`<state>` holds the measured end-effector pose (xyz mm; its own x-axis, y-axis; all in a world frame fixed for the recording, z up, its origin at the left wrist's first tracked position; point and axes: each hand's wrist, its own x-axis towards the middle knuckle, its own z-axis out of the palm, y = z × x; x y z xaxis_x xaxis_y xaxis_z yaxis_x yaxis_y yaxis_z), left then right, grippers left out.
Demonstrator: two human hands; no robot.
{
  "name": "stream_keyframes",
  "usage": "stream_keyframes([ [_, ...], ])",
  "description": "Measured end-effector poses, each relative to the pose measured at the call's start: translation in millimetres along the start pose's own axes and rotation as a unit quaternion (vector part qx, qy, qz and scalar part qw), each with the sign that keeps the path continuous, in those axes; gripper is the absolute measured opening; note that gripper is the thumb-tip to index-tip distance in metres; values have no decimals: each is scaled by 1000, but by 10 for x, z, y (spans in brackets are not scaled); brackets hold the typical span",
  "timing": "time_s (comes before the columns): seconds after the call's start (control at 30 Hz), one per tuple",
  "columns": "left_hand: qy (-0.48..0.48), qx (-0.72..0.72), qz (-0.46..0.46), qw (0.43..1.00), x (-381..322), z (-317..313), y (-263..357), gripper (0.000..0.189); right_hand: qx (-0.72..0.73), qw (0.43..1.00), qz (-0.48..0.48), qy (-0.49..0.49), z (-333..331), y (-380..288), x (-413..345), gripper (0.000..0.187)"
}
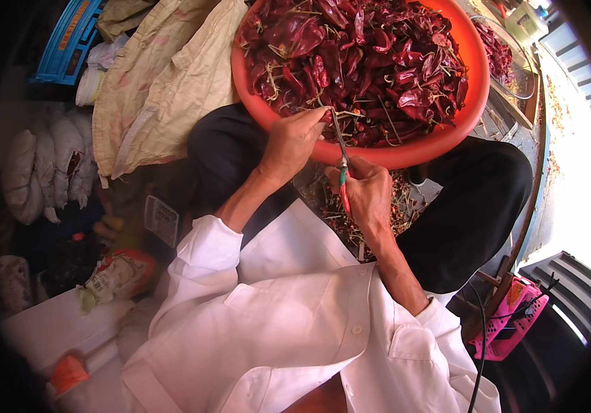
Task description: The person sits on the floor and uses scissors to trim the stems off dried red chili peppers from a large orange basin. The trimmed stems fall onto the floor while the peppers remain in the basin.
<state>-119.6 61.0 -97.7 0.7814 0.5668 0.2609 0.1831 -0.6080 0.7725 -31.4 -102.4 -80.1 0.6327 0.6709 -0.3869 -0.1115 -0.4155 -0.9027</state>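
Note:
A wide red plastic basin point(404, 155) heaped with dried red chili peppers point(347, 57) stands before my knees. My right hand point(366, 188) grips scissors point(343, 173) with red and green wrapped handles, their narrow blades pointing up over the basin's near rim. Beside the blade tips, my left hand point(295, 142) pinches something small between thumb and fingers, apparently a dried chili with its stem; the fingers hide most of it. Under my right hand, cut stems and chili bits point(398, 206) litter the ground between my legs.
Beige woven sacks point(171, 77) lie left of the basin, near a blue plastic crate point(66, 41). Bundled white bags point(50, 160) sit farther left. More dried chilies point(494, 51) and a plastic jug point(526, 23) are at upper right. A pink basket point(515, 320) and black cable point(481, 340) occupy the lower right.

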Motion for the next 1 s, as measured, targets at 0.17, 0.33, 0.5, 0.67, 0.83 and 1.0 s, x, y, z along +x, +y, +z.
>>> stream_keyframes([
  [0.17,-2,-125,-69,990,10,45,-13,31,143,982,98,-80,-63,-85,-26,22],
  [0.33,-14,-157,-82,984,20,65,27,30,213,962,145,-91,-108,-195,-100,22],
  [0.5,-17,-228,-112,967,15,48,-12,27,362,906,171,-141,-7,-115,-98,20],
  [0.67,12,-280,-140,950,28,108,-57,23,458,840,165,-239,-24,30,68,24],
  [0.83,-12,-282,-161,946,52,217,-34,22,429,868,176,-179,-91,63,19,25],
  [1.0,-14,-273,-153,950,79,268,-21,22,153,983,83,-55,-118,7,18,28],
])
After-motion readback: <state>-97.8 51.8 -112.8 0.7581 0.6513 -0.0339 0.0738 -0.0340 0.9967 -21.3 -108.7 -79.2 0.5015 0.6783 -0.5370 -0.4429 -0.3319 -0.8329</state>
